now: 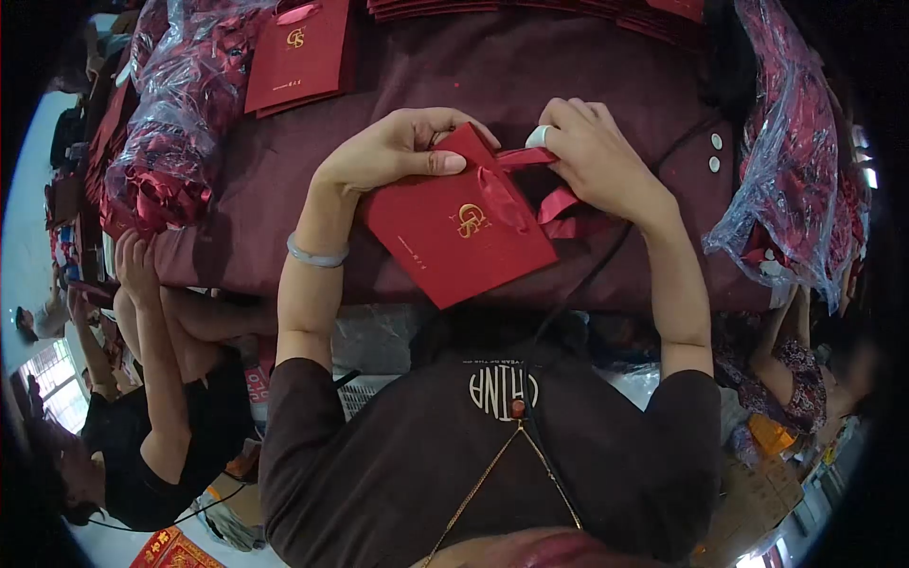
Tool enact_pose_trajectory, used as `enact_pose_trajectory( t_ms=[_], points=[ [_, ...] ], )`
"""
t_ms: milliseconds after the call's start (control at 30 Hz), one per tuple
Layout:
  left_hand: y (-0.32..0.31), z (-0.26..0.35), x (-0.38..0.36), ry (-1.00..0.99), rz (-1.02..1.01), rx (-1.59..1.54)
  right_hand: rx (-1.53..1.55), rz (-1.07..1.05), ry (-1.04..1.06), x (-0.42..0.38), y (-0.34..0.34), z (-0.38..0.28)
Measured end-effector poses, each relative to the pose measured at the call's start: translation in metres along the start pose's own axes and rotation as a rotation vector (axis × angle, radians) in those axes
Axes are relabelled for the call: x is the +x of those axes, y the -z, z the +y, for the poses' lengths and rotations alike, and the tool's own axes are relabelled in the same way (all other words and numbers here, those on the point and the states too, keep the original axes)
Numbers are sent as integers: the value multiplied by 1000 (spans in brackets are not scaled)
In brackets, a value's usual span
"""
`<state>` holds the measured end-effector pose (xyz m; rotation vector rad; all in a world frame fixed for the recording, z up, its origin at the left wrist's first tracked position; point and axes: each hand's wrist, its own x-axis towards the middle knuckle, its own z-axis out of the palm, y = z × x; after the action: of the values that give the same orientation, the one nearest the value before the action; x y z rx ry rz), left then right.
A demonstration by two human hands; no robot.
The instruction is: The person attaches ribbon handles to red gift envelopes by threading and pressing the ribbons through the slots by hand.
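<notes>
A red paper gift bag (417, 237) with gold lettering is tilted in front of my chest, over the table's near edge. My left hand (402, 151) grips its upper left edge, thumb on the front face and fingers behind. A shiny red ribbon (507, 199) runs across the bag's top. Its end goes to my right hand (597, 156), where the fingers are closed on it. A white cover or ring sits on one finger of that hand. Loose ribbon loops hang below my right hand, beside the bag.
Another red gift bag (298, 52) lies at the upper left, with stacked red bags (606, 14) along the far edge. Plastic-wrapped red ribbon bundles (180, 123) lie left and right. Two small white discs (715, 142) and a dark cable are on the dark red cloth. Other people sit at both sides.
</notes>
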<state>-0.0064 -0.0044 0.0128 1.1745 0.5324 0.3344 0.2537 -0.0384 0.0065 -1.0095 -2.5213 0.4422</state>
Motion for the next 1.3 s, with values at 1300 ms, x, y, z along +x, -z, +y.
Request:
enact_pose_trajectory(
  t_ms=[1300],
  points=[
    [17, 1, -5, 168, -5, 220, 41, 138, 42, -3, 6, -18]
  ],
)
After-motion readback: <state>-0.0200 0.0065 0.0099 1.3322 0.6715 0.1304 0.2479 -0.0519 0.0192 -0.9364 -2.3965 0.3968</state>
